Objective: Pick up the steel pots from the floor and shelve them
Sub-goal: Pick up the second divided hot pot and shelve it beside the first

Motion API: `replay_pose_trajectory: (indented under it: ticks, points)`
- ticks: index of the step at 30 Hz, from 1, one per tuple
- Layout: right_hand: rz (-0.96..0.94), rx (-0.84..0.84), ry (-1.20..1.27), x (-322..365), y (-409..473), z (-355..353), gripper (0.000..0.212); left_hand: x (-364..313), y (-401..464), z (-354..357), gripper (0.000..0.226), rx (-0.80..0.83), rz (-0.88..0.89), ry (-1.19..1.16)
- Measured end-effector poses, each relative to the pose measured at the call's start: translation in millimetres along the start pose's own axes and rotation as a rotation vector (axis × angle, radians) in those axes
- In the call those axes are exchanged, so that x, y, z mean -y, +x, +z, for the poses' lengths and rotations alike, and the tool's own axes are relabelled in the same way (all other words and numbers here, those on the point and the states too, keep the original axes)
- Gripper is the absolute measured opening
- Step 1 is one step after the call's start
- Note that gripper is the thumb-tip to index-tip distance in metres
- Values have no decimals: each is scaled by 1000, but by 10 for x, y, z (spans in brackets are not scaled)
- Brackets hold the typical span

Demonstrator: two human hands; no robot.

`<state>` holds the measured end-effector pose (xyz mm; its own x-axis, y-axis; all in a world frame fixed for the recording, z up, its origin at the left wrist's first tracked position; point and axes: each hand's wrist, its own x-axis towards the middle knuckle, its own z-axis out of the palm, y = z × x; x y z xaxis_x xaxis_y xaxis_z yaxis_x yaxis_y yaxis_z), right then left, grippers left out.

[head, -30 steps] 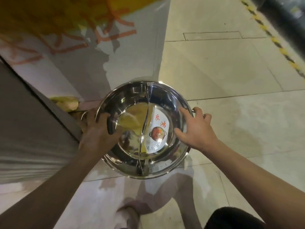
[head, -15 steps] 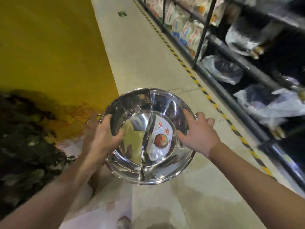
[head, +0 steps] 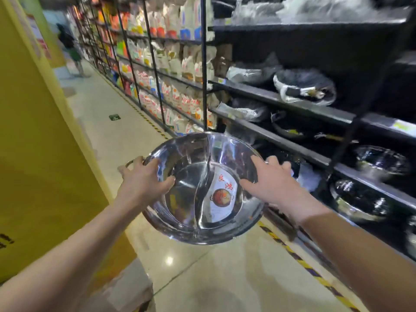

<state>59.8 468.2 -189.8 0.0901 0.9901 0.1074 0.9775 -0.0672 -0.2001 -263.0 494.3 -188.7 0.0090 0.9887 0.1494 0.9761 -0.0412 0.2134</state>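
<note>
Overhead, both arms are stretched forward, and the steel pot (head: 202, 188) is gripped at opposite rims by the left hand (head: 144, 183) and the right hand (head: 273, 184), fingers curled over its edge. It is held above the floor (head: 225, 278), beside the dark shelf (head: 315, 158). A curved divider and a printed label are seen in its shiny bowl.

- Divided steel pot (head: 191, 167): mirror-polished metal; paper label (head: 221, 199) inside.
- Floor (head: 225, 278): glossy smooth tile.
- Shelf (head: 292, 104): matt black.
- Shelved pots (head: 304, 86): clear plastic wrap.
</note>
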Motion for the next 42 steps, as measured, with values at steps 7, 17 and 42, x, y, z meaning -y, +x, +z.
replay_pose_trajectory:
  ticks: [7,17,42]
  points:
    - [253,-77,-10,-423,-337,-686,82,-890,624,-439,72,-57,334,19]
    - [724,-105,-130,-1509,-1341,-1349,83,-2750,559,-324,64,64,727,-59]
    - [937,-121,-251,-3193,-1389,-1804,75,-5330,1087,372,57,251,992,-199]
